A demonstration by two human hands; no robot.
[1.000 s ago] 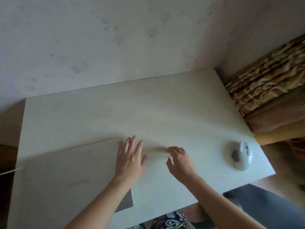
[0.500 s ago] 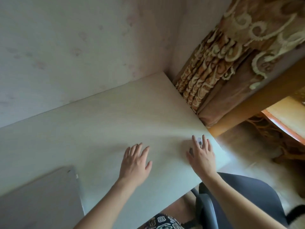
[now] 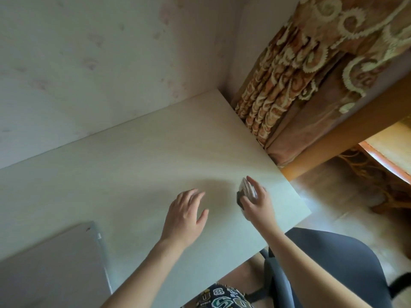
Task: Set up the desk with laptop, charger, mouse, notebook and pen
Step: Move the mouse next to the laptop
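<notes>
A white and dark mouse (image 3: 244, 189) lies near the right front corner of the pale desk (image 3: 138, 156). My right hand (image 3: 258, 202) rests over it, fingers curled around its body, so most of it is hidden. My left hand (image 3: 185, 215) hovers flat over the desk just left of the mouse, fingers spread, holding nothing. A closed grey laptop (image 3: 49, 267) lies at the lower left of the desk. No charger, notebook or pen is in view.
A patterned brown curtain (image 3: 295, 70) hangs right beside the desk's right edge. A dark office chair (image 3: 329, 265) sits below the desk's front right corner. The wall stands directly behind the desk.
The view has swung to the right. My right hand left the desk's middle and closed over the mouse. My left hand came off the laptop lid and moved right.
</notes>
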